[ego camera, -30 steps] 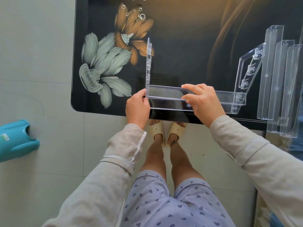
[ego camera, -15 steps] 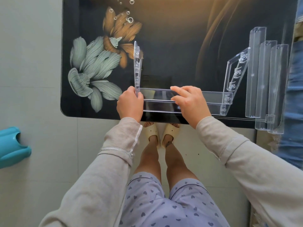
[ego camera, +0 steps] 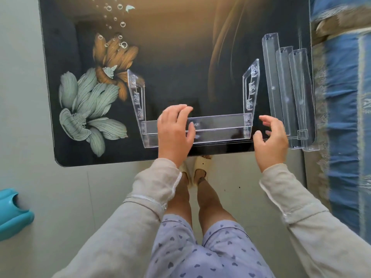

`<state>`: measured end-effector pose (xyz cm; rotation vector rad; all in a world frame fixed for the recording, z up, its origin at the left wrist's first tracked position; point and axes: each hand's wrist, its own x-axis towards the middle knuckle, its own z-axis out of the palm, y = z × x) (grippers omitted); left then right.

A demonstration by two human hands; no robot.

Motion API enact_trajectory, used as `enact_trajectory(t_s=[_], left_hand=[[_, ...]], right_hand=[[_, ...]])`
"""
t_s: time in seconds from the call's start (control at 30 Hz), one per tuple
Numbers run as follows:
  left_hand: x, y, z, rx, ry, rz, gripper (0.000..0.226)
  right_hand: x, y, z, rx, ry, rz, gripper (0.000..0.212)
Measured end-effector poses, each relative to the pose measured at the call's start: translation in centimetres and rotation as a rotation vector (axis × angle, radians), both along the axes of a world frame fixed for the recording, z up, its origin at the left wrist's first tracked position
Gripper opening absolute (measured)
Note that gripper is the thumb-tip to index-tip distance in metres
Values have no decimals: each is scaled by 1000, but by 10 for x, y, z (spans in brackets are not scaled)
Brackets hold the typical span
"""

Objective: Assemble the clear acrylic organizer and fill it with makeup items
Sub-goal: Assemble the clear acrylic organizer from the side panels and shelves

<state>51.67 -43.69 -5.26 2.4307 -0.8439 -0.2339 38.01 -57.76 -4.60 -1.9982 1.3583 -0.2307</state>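
A partly built clear acrylic organizer [ego camera: 218, 125] stands near the front edge of the dark floral table [ego camera: 180, 57]. It has a left side panel [ego camera: 137, 97], a right side panel [ego camera: 251, 87] and one long tray joined between them. My left hand [ego camera: 175, 133] rests on the tray's left half with fingers spread. My right hand [ego camera: 271, 139] hovers open just right of the organizer, touching nothing. Three loose clear trays [ego camera: 289, 93] lie side by side at the table's right edge.
A blue patterned fabric [ego camera: 345, 117] runs along the right of the table. A teal plastic object [ego camera: 12, 215] sits on the tiled floor at the left. My legs and slippers show below the table's front edge.
Both hands have let go of the tray. My right hand has moved right, off the organizer. The view has shifted, so both side panels now show upright.
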Motion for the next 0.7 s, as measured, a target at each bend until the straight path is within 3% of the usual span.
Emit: enact_trajectory(t_s=[0.17, 0.3, 0.7], left_hand=[[-24, -57, -10, 195, 186, -346, 43], [-36, -85, -18, 294, 144, -445, 46], [-40, -97, -23, 264, 144, -400, 39]], right_hand=[[-3, -14, -11, 344, 69, 21, 44], [-2, -16, -18, 275, 126, 98, 35], [0, -17, -22, 219, 156, 116, 29]])
